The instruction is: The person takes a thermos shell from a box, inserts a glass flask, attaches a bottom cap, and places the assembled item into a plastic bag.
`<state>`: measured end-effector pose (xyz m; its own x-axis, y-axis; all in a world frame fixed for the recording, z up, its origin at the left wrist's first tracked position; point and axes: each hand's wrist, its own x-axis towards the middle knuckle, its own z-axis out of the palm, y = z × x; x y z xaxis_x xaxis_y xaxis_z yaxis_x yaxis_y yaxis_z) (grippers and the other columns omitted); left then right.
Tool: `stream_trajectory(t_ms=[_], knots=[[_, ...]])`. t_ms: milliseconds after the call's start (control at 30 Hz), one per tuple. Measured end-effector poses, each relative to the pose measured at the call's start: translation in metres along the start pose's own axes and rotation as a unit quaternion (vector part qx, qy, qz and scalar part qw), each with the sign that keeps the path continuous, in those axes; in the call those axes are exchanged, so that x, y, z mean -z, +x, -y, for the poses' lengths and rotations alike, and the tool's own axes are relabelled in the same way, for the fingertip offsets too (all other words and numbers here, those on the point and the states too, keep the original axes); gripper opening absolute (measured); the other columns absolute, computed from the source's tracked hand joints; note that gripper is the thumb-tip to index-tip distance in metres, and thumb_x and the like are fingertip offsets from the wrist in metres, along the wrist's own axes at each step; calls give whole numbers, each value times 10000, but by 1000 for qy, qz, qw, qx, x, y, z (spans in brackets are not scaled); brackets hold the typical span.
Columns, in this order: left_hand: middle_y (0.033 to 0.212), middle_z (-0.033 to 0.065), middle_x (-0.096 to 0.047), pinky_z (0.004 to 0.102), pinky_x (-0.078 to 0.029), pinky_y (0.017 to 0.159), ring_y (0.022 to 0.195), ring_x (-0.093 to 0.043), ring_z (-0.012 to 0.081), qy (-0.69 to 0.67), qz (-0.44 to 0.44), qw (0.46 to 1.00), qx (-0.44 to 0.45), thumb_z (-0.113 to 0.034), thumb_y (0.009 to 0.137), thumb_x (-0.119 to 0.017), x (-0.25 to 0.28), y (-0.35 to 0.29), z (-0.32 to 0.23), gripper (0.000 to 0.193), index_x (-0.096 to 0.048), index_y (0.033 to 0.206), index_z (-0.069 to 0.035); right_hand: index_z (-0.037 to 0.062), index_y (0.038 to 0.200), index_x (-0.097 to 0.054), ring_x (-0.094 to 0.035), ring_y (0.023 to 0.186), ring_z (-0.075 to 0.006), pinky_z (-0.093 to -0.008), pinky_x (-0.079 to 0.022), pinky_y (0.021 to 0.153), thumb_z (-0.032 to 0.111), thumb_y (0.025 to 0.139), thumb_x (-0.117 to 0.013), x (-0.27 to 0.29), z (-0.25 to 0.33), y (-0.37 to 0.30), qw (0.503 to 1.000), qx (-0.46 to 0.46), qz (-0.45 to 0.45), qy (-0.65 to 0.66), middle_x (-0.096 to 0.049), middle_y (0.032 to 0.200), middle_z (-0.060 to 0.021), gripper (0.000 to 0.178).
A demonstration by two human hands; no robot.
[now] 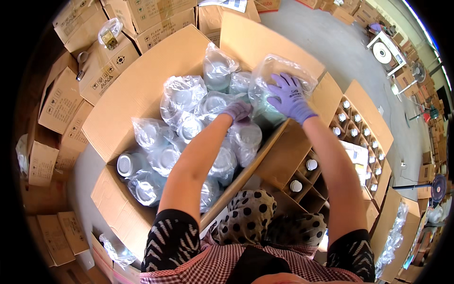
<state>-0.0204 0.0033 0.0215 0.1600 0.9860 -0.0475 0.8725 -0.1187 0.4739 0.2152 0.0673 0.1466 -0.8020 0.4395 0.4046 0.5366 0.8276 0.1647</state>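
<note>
A big open carton (153, 71) in front of me holds several clear glass jars in clear plastic bags, among them a bagged jar (182, 97) at its left side. My left hand (240, 111), in a purple glove, is closed among them, its fingers curled down on a plastic bag (247, 137); the fingertips are partly hidden. My right hand (289, 96), also gloved, lies with fingers spread on a large bagged jar (266, 85) at the carton's right corner.
Right of the carton stand divided cartons (307, 187) with white-capped bottles (311, 164). Stacked cartons (156, 21) rise at the back and left. A carton with plastic wrap (395, 232) sits at the lower right. A grey floor (307, 35) stretches beyond, with a fan (437, 186) at the right.
</note>
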Motion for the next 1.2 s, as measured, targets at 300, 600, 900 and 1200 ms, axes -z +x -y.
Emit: stream_trajectory(t_ms=[300,600,900,1200], knots=[[1046,229,-734,407,-553,923,992,-715,350,-205,-70,963,159,-303,830,-671,75,19,22,391,-737,1098,-26,227,1341,-616,-480,1319,-279,-517,-327,1136,475,868,-636,-9,8,20,992,-73,90,41,-564,1383,-37,534],[1037,124,-759,395,-547,915,996,-711,300,70,213,974,16,-288,680,-802,45,-20,39,392,-787,1038,-127,221,1317,-593,-446,1332,-335,-584,-434,1003,424,839,-660,-3,64,-17,971,-183,150,15,-511,1380,-101,524],[1148,227,-705,428,-528,931,1106,-666,372,81,10,993,90,-232,823,-607,71,37,76,401,-701,1158,-33,181,1428,-525,-506,1304,-381,-505,-399,1104,385,869,-688,-125,20,-34,942,-173,126,258,-497,1466,-180,617],[1138,245,-699,454,-520,968,1068,-673,403,-32,-133,987,82,-285,859,-582,69,128,16,383,-725,1127,-51,192,1410,-528,-423,1386,-381,-490,-363,1157,474,845,-659,-108,30,-17,974,-130,147,113,-437,1506,-160,645]])
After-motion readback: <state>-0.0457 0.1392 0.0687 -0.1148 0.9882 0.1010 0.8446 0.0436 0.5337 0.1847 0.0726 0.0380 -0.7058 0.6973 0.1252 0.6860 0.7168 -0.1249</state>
